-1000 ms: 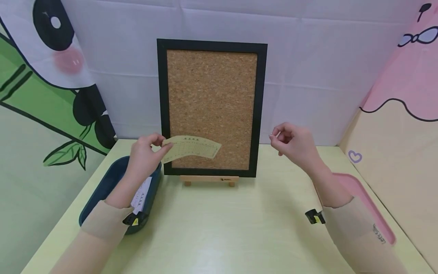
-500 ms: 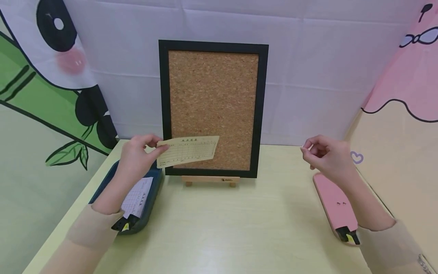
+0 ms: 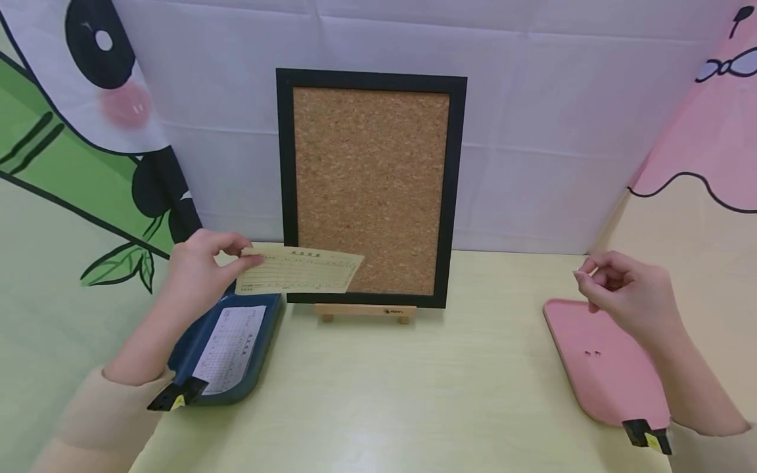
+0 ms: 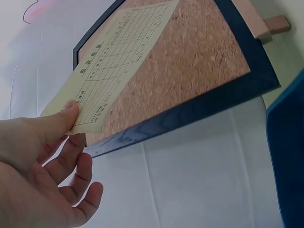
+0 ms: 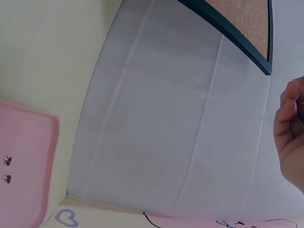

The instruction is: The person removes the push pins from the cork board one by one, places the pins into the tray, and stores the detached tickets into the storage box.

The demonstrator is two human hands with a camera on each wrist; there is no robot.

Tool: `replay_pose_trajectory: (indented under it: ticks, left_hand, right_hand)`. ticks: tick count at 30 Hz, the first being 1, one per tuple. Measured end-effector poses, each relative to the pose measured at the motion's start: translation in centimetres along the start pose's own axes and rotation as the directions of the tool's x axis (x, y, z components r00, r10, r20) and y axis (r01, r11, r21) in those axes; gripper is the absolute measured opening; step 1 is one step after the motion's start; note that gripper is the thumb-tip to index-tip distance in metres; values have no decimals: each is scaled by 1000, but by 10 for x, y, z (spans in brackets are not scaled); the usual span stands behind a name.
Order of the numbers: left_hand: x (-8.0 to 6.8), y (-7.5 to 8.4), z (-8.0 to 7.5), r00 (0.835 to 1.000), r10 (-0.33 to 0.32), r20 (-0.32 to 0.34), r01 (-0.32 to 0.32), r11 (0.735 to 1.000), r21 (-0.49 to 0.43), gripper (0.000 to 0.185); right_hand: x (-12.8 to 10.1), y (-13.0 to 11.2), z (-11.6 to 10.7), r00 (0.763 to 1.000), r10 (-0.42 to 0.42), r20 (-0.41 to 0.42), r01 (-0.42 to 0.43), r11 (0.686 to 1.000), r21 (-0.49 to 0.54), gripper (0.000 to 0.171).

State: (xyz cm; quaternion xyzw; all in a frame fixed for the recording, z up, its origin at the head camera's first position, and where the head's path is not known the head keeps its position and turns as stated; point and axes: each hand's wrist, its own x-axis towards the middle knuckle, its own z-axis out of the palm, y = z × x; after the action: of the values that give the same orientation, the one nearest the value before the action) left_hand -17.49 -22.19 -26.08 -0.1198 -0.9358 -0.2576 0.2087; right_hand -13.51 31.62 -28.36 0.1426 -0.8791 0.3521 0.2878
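My left hand (image 3: 204, 269) pinches the left end of a yellow printed paper slip (image 3: 301, 270) between thumb and fingers. In the head view the slip overlaps the lower left of a cork board (image 3: 372, 184) with a black frame; the left wrist view shows it slanting across the cork. My right hand (image 3: 629, 299) hovers by the far end of a pink tray (image 3: 621, 387), thumb and forefinger pinched together. A tiny pale tip between them looks like a thumbtack (image 3: 576, 272), mostly hidden by the fingers. Two thumbtacks (image 3: 593, 353) lie in the pink tray.
A dark blue tray (image 3: 269, 341) holding a white printed sheet (image 3: 230, 348) is on the left, under my left forearm. The board stands on a small wooden easel (image 3: 365, 309) before a white cloth backdrop (image 3: 532, 131). Table surface (image 3: 414, 394) lies between the trays.
My right hand has moved right and down, from beside the board to the pink tray, still pinched. My left hand has drawn the yellow slip leftward; the slip has flattened from its earlier curve.
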Motion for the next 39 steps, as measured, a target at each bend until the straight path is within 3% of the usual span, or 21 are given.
replay_pose_trajectory:
  ticks: [11, 21, 31, 39]
  left_hand:
    - [-7, -26, -28, 999, 32, 28, -35, 993, 114, 15]
    - [-21, -59, -51, 997, 2, 74, -16, 982, 190, 9]
    - [-24, -92, -55, 994, 77, 81, -96, 960, 263, 10]
    - [-21, -106, -51, 982, 87, 169, -138, 936, 324, 14]
  right_hand:
    - [-28, 30, -23, 988, 143, 50, -145, 989, 37, 14]
    - [-53, 67, -25, 970, 198, 140, -209, 976, 69, 16]
    - [-72, 85, -24, 939, 275, 208, -296, 953, 72, 8]
    - [-84, 103, -27, 898, 328, 292, -357, 933, 48, 6]
